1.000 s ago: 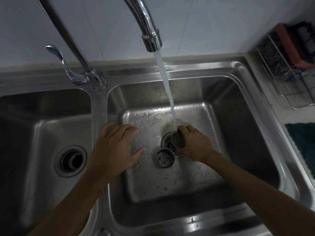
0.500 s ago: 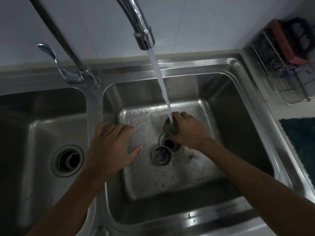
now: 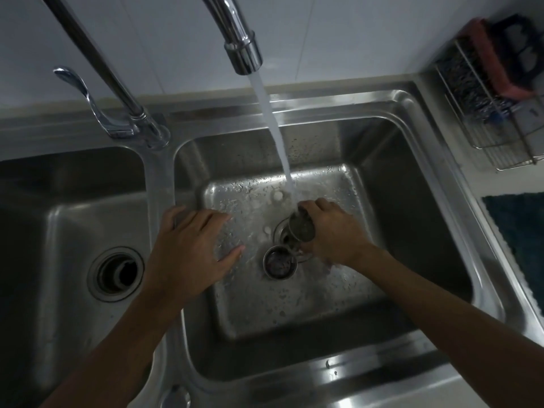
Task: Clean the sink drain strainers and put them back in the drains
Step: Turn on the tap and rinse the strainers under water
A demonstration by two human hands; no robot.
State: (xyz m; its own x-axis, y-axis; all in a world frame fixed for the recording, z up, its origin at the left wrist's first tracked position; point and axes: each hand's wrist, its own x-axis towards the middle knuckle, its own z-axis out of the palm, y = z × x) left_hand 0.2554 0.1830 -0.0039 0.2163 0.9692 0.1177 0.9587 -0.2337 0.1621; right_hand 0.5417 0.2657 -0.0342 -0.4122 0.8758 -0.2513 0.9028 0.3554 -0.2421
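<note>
The head camera looks down into a double steel sink [image 3: 459,178], and it is the only view.

In the right basin, the right hand [image 3: 335,234] is clenched around one strainer [image 3: 301,229], a small metal cup. It is tipped on its side, apparently with its open mouth turned toward the left. It hangs just above the right drain [image 3: 282,231]. The hold looks chosen so that the water stream [image 3: 276,136] from the faucet spout [image 3: 243,51] strikes at the far edge of the cup, and whatever washes off drops into the open drain below.

A second strainer [image 3: 279,265] stands upright on the basin floor. It is just near and left of the drain, its far rim close to the drain ring or touching it. It seems to hold dark scraps, so it is probably parked there waiting for its own rinse, within easy reach of either hand.

The left hand [image 3: 188,248] grasps nothing. Its fingers are spread flat, with the palm over the divider between the basins and the fingertips reaching over the right basin. It probably steadies the person's lean.

The left drain [image 3: 116,273] in the left basin is open and has no strainer. Both cups are therefore out of their seats, and the cleaning seems about midway.

At the far right, a wire rack [image 3: 506,142] holds scrubbers, well apart from the work.
</note>
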